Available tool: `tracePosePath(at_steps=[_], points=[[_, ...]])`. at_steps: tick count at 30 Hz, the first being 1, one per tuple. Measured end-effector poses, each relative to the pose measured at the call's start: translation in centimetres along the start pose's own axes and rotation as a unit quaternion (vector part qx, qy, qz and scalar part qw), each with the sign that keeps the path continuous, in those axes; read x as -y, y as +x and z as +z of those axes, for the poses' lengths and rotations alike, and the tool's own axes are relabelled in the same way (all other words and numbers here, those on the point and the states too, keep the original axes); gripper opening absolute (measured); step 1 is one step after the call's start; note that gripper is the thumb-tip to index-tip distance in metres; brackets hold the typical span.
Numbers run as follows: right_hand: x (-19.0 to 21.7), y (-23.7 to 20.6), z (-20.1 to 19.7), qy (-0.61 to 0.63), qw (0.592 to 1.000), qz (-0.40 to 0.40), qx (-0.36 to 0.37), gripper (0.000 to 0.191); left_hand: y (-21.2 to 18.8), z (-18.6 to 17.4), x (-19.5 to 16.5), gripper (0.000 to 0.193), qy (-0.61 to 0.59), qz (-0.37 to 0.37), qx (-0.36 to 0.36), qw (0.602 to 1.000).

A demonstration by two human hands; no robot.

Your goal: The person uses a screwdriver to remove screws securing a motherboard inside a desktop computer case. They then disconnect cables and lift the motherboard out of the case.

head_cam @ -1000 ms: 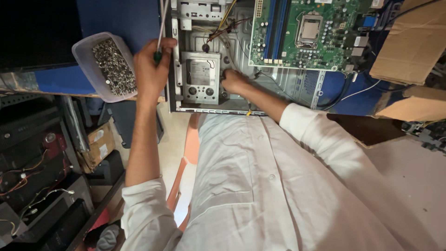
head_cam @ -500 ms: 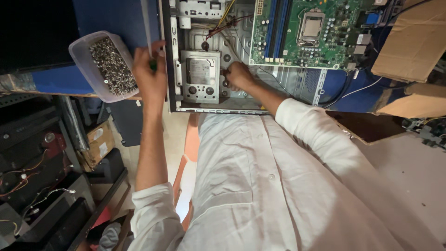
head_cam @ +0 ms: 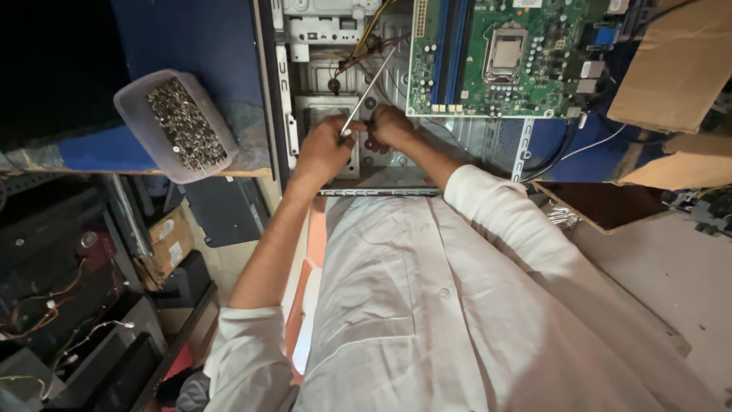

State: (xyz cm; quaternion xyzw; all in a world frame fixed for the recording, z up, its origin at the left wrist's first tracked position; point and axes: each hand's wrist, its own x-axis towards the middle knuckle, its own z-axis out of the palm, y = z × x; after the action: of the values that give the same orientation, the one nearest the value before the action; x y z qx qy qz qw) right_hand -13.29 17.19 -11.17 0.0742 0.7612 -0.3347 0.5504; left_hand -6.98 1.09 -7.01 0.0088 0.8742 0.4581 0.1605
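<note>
Head view: my left hand is curled tight around the handle of 1 screwdriver, fingers fully wrapped so no gap shows; the handle itself is hidden inside my fist. The thin metal shaft runs up and to the right from my thumb, over the open computer case, and its tip ends among the coloured wires just left of the green motherboard. My right hand sits just beside the left one, fingers bent down onto the metal bracket in the case floor, below the motherboard's lower left corner. Whether those fingers pinch anything I cannot tell; the knuckles cover what lies under them.

Well left of the case, 1 clear plastic tub holds a heap of small metal screws, too many and too small to count. Right of the motherboard, 2 cardboard pieces are cut off by the frame edge. My 2 white sleeves fill the lower part, hiding the case's front edge.
</note>
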Motion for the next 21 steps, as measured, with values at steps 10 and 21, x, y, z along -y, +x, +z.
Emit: tracePosePath(at_steps=[10, 21], points=[[0.1, -0.2, -0.1, -0.035, 0.998, -0.022, -0.047, 0.037, 0.5, 1.1, 0.5, 0.024, -0.075, -0.181, 0.044, 0.98], [-0.4, 0.0, 0.2, -0.049, 0.997, -0.036, -0.057, 0.021, -0.4, 3.5, 0.9, 0.02, 0.073, -0.126, -0.003, 0.989]])
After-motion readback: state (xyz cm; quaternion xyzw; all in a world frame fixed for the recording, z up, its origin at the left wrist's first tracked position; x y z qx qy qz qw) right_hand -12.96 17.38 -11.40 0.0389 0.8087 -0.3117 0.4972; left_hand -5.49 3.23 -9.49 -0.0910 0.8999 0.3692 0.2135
